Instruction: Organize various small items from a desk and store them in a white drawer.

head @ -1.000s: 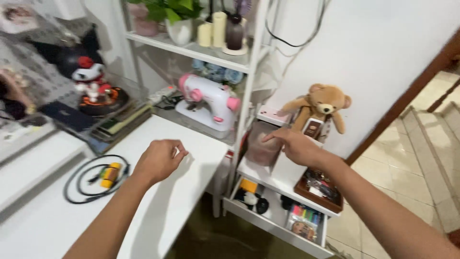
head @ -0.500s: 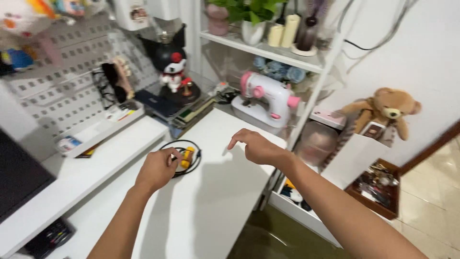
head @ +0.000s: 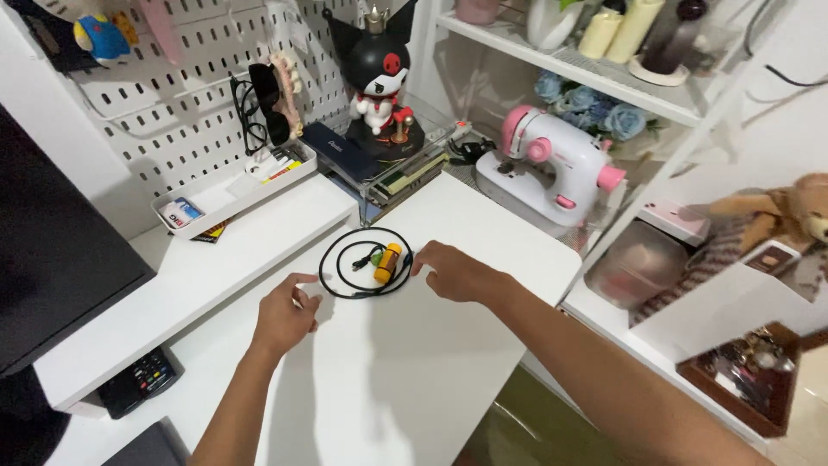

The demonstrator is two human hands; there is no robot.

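Note:
A coiled black cable [head: 349,237] with a small yellow and green piece [head: 385,262] in its middle lies on the white desk [head: 379,380]. My right hand [head: 455,273] rests beside the coil, fingertips touching its right edge, holding nothing. My left hand [head: 283,313] hovers just left of the coil with fingers loosely curled and apart, empty.
A white and pink mini sewing machine [head: 556,164] sits at the desk's back right. A black and white figurine [head: 378,73] stands on stacked books, with a pegboard [head: 190,103] and white tray [head: 228,187] behind. A dark monitor [head: 52,250] is left; shelves with a teddy bear [head: 780,216] right.
The view swung left from the shelf to the desk. My right hand left the teddy bear shelf and came to the cable coil. My left hand opened slightly near the coil.

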